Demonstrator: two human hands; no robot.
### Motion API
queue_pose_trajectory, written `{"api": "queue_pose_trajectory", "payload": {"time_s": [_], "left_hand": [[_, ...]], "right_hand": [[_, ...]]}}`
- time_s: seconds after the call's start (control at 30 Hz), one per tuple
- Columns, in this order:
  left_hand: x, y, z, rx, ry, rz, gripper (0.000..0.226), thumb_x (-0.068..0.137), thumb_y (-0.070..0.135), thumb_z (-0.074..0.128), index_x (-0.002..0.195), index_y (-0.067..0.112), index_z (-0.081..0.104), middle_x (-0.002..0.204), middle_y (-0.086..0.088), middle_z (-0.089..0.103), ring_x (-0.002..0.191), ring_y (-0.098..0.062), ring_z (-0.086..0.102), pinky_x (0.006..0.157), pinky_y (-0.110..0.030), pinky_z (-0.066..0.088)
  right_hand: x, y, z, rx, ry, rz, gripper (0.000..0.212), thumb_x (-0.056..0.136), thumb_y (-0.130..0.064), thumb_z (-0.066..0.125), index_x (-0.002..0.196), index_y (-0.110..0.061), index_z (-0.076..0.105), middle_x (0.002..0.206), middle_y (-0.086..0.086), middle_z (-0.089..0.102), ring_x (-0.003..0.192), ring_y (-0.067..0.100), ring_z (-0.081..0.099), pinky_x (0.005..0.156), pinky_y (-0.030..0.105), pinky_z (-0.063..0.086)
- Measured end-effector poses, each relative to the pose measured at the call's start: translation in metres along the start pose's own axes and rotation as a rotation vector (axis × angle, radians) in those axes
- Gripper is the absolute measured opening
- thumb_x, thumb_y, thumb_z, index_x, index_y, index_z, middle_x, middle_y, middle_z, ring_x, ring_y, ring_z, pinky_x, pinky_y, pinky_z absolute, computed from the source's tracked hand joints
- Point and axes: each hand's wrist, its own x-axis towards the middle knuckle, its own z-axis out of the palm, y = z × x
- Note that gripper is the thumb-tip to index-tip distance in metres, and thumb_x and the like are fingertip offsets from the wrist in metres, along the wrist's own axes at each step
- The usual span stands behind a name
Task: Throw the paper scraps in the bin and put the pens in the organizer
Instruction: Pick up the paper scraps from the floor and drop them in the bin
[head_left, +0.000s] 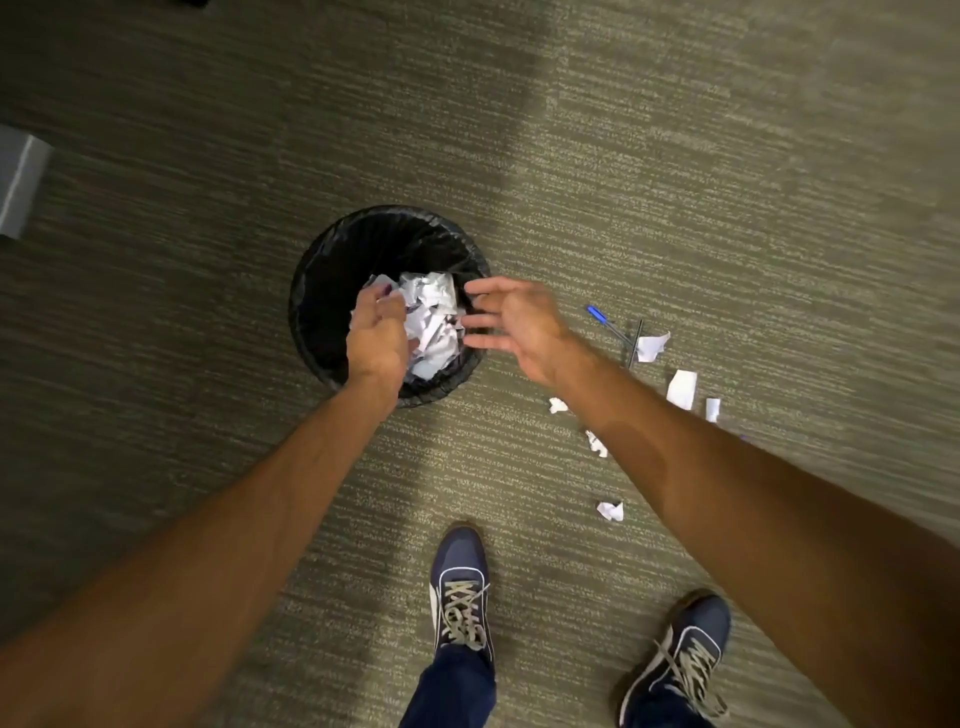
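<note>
A round black bin (332, 270) with a black liner stands on the carpet and holds a heap of white paper scraps (434, 322). My left hand (376, 332) is over the bin's mouth, fingers curled around a scrap. My right hand (511, 322) hovers at the bin's right rim, fingers spread, holding nothing. On the carpet to the right lie a blue-capped pen (605, 322), a dark pen (635, 344) crossing it, and several loose white scraps (681, 388), one near my foot (611, 510).
Grey-green striped carpet (675, 156) covers the floor. A grey box-like object (21, 182) sits at the left edge. My two feet in blue sneakers stand at the bottom, the left (460, 592) and the right (685, 660).
</note>
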Motion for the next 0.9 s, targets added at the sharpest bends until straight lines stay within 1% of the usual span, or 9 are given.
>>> {"api": "queue_pose_trajectory", "payload": {"time_s": [0.07,0.13,0.17,0.23,0.33,0.43,0.57,0.7,0.9], "left_hand": [[-0.021,-0.008,0.008,0.27,-0.052,0.293,0.028,0.104,0.009,0.046,0.127,0.005,0.061,0.123,-0.009,0.06,0.117,-0.033,0.062,0.101,-0.049,0.053],[-0.048,-0.023,0.018,0.475,-0.101,0.534,0.028,0.098,-0.003,0.049,0.118,0.004,0.067,0.12,-0.013,0.059,0.103,-0.015,0.063,0.093,-0.018,0.051],[-0.063,-0.032,0.025,0.517,-0.131,0.594,0.029,0.095,-0.008,0.05,0.115,0.003,0.068,0.117,-0.014,0.059,0.095,-0.003,0.06,0.087,-0.005,0.045],[-0.089,-0.056,0.042,0.558,-0.202,0.636,0.029,0.092,-0.012,0.052,0.111,0.001,0.069,0.114,-0.015,0.059,0.093,-0.001,0.056,0.086,0.004,0.038],[-0.107,-0.099,0.064,0.605,-0.267,0.568,0.028,0.091,-0.01,0.054,0.113,0.0,0.068,0.113,-0.02,0.061,0.098,-0.024,0.06,0.091,-0.013,0.039],[-0.112,-0.149,0.089,0.662,-0.367,0.411,0.039,0.09,-0.002,0.062,0.128,0.008,0.062,0.124,-0.017,0.055,0.095,-0.019,0.057,0.093,-0.03,0.051],[-0.099,-0.208,0.119,0.769,-0.511,0.309,0.068,0.088,0.014,0.073,0.148,0.025,0.043,0.145,-0.011,0.038,0.125,-0.028,0.052,0.103,-0.026,0.039],[-0.066,-0.251,0.158,0.85,-0.548,0.283,0.094,0.082,0.032,0.082,0.156,0.037,0.024,0.164,-0.013,0.012,0.147,-0.037,0.032,0.116,-0.045,0.039],[-0.027,-0.281,0.219,1.054,-0.456,0.348,0.121,0.06,0.069,0.083,0.157,0.044,0.014,0.169,-0.016,-0.007,0.156,-0.039,0.004,0.116,-0.068,0.027]], "right_hand": [[-0.015,0.01,-0.024,-0.115,0.051,-0.086,0.029,0.098,0.001,0.05,0.121,-0.007,0.066,0.134,0.01,0.06,0.101,0.027,0.07,0.084,0.045,0.061],[-0.029,0.027,-0.055,-0.204,0.132,-0.146,0.028,0.095,0.005,0.054,0.117,-0.005,0.068,0.126,0.01,0.064,0.091,0.024,0.07,0.077,0.044,0.063],[-0.036,0.038,-0.072,-0.219,0.179,-0.164,0.027,0.093,0.006,0.056,0.115,-0.004,0.068,0.119,0.012,0.067,0.087,0.024,0.069,0.074,0.044,0.061],[-0.047,0.065,-0.106,-0.225,0.279,-0.175,0.025,0.089,0.011,0.058,0.111,0.002,0.068,0.105,0.016,0.067,0.083,0.027,0.064,0.07,0.042,0.059],[-0.054,0.116,-0.151,-0.362,0.407,-0.181,0.023,0.08,0.016,0.064,0.101,0.008,0.07,0.1,0.024,0.068,0.084,0.025,0.061,0.078,0.039,0.054],[-0.054,0.182,-0.199,-0.622,0.424,-0.102,0.027,0.077,0.003,0.074,0.103,-0.001,0.072,0.107,0.022,0.067,0.09,0.027,0.065,0.086,0.034,0.053],[-0.044,0.272,-0.238,-0.862,0.282,0.083,0.052,0.078,-0.02,0.08,0.127,-0.014,0.06,0.131,0.014,0.051,0.105,0.029,0.062,0.092,0.024,0.045],[-0.02,0.339,-0.249,-1.137,0.156,0.091,0.081,0.08,-0.038,0.076,0.147,-0.021,0.033,0.152,0.013,0.029,0.13,0.034,0.048,0.103,0.044,0.046],[0.006,0.383,-0.25,-1.367,0.189,-0.12,0.068,0.088,-0.039,0.067,0.14,-0.016,0.028,0.146,0.014,0.028,0.129,0.031,0.043,0.087,0.047,0.057]]}}
